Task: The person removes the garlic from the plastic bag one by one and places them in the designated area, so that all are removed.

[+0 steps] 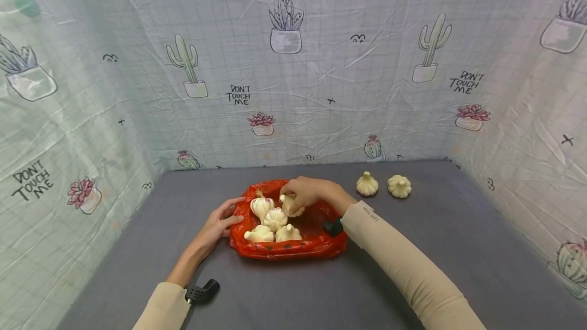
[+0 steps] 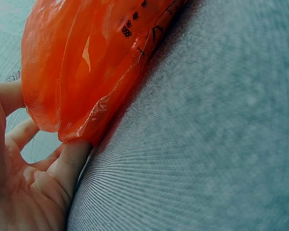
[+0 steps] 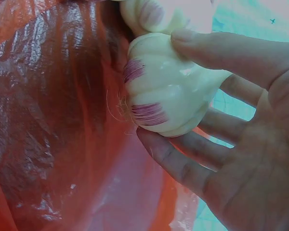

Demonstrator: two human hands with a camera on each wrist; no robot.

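Garlic bulb [image 3: 166, 91] is in your right hand [image 1: 308, 189], pinched between thumb and fingers with its stem toward your palm, within the mouth of the red bag [image 1: 284, 252], near its back rim; whether it touches the bag's floor, I cannot tell. You have broad stretches of grey surface [image 1: 412, 248] left of the bag, right of it and in front. Behind the bag, the surface's far edge meets the printed cloth [image 1: 321, 116]. Four other bulbs [image 1: 275, 219] crowd the bag's left half, with more room in its right half. Two loose bulbs [image 1: 367, 185] stand apart from each other beyond the bag's back right corner. Your right forearm slants in over the bag's right side, while your left hand [image 1: 215, 225] spreads against its left side, thumb and fingers touching the plastic.
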